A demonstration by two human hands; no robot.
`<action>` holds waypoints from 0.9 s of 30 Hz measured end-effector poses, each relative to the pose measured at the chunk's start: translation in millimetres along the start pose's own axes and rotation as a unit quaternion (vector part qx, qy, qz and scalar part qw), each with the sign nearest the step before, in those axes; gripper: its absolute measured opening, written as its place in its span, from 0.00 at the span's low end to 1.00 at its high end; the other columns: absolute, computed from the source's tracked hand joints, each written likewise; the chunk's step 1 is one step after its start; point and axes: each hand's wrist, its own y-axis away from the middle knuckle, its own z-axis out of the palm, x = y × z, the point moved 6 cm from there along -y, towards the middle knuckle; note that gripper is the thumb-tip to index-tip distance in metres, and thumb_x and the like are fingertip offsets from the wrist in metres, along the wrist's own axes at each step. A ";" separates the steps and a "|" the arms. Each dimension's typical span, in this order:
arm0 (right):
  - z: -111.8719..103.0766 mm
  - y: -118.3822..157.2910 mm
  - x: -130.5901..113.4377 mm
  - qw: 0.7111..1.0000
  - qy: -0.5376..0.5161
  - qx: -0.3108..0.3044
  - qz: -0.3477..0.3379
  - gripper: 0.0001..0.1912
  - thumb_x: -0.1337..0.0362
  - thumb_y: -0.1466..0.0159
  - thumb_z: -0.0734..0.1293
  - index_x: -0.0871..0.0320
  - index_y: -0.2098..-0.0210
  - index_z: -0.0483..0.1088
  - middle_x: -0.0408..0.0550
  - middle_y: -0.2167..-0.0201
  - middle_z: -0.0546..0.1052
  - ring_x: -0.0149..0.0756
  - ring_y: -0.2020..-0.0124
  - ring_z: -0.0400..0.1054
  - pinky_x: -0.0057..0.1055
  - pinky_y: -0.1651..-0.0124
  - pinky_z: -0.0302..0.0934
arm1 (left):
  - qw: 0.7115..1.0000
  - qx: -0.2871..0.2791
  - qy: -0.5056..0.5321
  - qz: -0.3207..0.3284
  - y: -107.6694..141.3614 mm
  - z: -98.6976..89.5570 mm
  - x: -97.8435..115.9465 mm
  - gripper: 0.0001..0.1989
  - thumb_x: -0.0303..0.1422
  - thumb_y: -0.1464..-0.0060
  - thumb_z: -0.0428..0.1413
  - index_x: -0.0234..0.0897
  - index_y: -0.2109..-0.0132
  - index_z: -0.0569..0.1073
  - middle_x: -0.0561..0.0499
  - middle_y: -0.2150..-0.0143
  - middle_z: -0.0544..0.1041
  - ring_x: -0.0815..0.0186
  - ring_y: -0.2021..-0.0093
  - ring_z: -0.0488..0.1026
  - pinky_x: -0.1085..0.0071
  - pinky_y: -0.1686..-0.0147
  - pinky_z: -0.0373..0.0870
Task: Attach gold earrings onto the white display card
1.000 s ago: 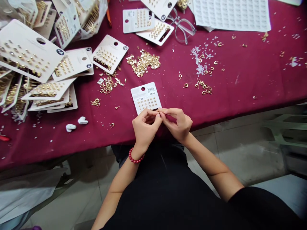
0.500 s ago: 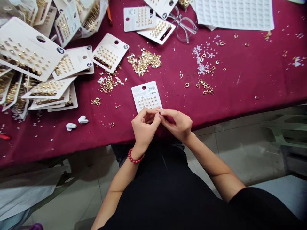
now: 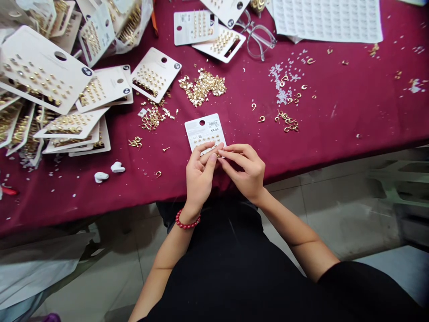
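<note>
A small gold earring piece (image 3: 217,155) shows between the fingertips of both hands; its exact shape is too small to make out. My left hand (image 3: 200,179), wearing a red bead bracelet (image 3: 187,225), pinches it with thumb and forefinger. From the other side, the closed fingertips of my right hand (image 3: 246,172) grip at the same spot. Just beyond them lies a white earring card (image 3: 201,127) with a price label and rows of gold earring backs. My fingers cover its lower part.
Earring cards (image 3: 43,67) are stacked at the left, beside a filled plastic bag (image 3: 140,22). Gold earring backs (image 3: 206,87) lie heaped mid-table. Loose gold hooks (image 3: 290,121), white earbuds (image 3: 118,167), glasses (image 3: 261,40) and a label sheet (image 3: 328,20) are spread around.
My fingers have shifted and spread slightly, so the gold piece now shows between them. My left hand has tilted more upright and covers more of the card. The view has shifted slightly.
</note>
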 end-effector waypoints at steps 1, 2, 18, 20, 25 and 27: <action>0.4 0.1 0.2 1.000 -0.005 -0.003 0.007 0.07 0.67 0.37 0.68 0.56 0.60 0.78 0.49 0.60 0.77 0.33 0.60 0.74 0.33 0.57 0.73 | 1.000 -0.003 0.003 0.001 0.3 0.6 0.0 0.13 0.37 0.41 0.59 0.40 0.51 0.70 0.46 0.51 0.81 0.60 0.45 0.75 0.67 0.48 0.76; 0.7 0.1 0.2 1.000 -0.008 -0.005 0.014 0.06 0.67 0.37 0.68 0.56 0.61 0.78 0.49 0.60 0.77 0.33 0.60 0.74 0.33 0.56 0.73 | 1.000 -0.006 0.006 0.003 0.6 1.1 0.2 0.12 0.36 0.41 0.59 0.40 0.51 0.70 0.46 0.51 0.81 0.60 0.44 0.75 0.67 0.47 0.76; -2.3 0.8 -11.5 0.991 0.095 0.019 -0.087 0.06 0.71 0.38 0.67 0.55 0.63 0.74 0.47 0.63 0.80 0.34 0.63 0.75 0.31 0.58 0.72 | 0.988 -0.004 -0.132 0.079 4.1 6.8 14.5 0.10 0.34 0.39 0.55 0.37 0.52 0.75 0.46 0.50 0.80 0.63 0.48 0.78 0.68 0.48 0.75; -4.3 0.0 -11.8 0.991 0.095 0.009 -0.089 0.06 0.71 0.38 0.67 0.56 0.63 0.74 0.47 0.63 0.80 0.34 0.62 0.75 0.31 0.57 0.72 | 0.977 -0.008 -0.186 0.106 5.3 6.8 17.9 0.10 0.33 0.39 0.56 0.38 0.53 0.77 0.48 0.52 0.81 0.63 0.50 0.78 0.68 0.49 0.75; -13.8 -2.9 -4.3 0.999 0.003 -0.032 -0.024 0.04 0.70 0.38 0.66 0.57 0.64 0.73 0.48 0.63 0.79 0.33 0.60 0.75 0.30 0.56 0.72 | 0.963 -0.003 -0.222 0.155 7.2 2.2 23.9 0.07 0.31 0.46 0.62 0.41 0.58 0.81 0.51 0.58 0.83 0.65 0.56 0.81 0.70 0.54 0.78; -16.0 -2.6 -0.4 0.997 -0.055 -0.053 0.012 0.04 0.70 0.38 0.67 0.57 0.63 0.73 0.48 0.63 0.78 0.32 0.60 0.74 0.28 0.58 0.73 | 0.967 -0.021 -0.203 0.151 6.2 2.7 23.3 0.06 0.30 0.47 0.63 0.41 0.60 0.81 0.52 0.59 0.83 0.65 0.58 0.81 0.71 0.57 0.79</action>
